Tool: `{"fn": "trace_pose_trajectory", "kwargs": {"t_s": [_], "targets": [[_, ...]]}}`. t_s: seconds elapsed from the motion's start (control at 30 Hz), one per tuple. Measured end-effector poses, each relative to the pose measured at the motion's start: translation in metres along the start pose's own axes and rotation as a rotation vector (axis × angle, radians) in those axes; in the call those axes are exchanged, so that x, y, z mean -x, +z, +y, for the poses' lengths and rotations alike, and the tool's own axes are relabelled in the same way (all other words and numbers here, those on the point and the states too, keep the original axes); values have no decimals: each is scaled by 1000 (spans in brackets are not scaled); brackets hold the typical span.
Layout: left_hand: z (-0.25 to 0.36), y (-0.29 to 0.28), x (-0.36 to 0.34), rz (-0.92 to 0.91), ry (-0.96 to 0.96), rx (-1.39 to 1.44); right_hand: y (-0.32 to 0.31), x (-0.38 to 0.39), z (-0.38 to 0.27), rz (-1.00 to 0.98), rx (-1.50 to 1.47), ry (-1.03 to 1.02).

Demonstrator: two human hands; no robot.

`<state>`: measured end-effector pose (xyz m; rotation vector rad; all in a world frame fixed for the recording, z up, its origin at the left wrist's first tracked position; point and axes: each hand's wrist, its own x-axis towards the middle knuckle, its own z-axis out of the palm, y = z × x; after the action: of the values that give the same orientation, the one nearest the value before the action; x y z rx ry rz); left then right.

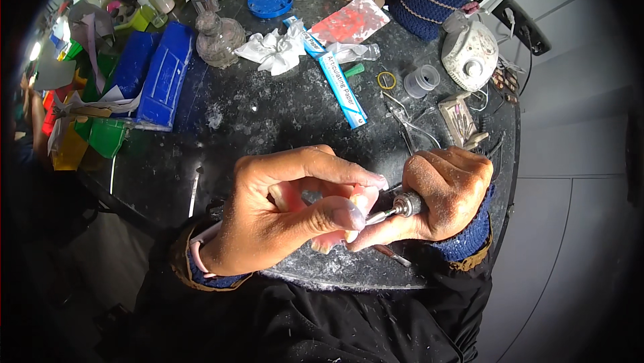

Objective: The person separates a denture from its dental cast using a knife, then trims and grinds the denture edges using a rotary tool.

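Note:
My left hand (268, 212) is closed round a pink denture (327, 241), thumb in front and fingers behind. Parts of its pink base and pale teeth show between the fingers; the rest is covered. In my right hand (446, 192) is a rotary handpiece (408, 204), gripped in a fist with its metal tip pointing left. The bur (380, 217) meets or nearly meets the denture beside my left thumb; I cannot tell if they touch. My right thumb reaches under the tip to the denture's lower edge. Pale dust coats both hands.
A brush-like tool (392, 255) lies below my right hand. Ahead on the dusty black table (268, 118) are a blue-white box (342, 88), crumpled tissue (274, 49), metal pliers-like tool (409, 121), small cup (421, 81) and white control unit (471, 56). Blue bins (164, 78) stand left.

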<state>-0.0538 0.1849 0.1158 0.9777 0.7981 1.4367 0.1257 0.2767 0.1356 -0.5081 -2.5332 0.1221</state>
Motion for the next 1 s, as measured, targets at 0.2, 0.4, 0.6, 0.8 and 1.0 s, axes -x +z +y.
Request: {"fn": "trace_pose_trajectory", "kwargs": {"t_s": [0.2,0.4,0.6,0.8,1.0], "targets": [[-5,-1,3,-62,19,97,-1,-3,-1,-24,-158,-29],[-8,-2,1,-131,57,140,-2,-3,0,-28,-206,-32],[-8,-2,2,-137,53,196,1,-4,-1,-5,-232,-109],[-6,-2,3,-139,45,167,1,-4,-1,-2,-260,-108],[-12,-3,4,-167,140,202,4,-3,-2,21,-284,-113]]}}
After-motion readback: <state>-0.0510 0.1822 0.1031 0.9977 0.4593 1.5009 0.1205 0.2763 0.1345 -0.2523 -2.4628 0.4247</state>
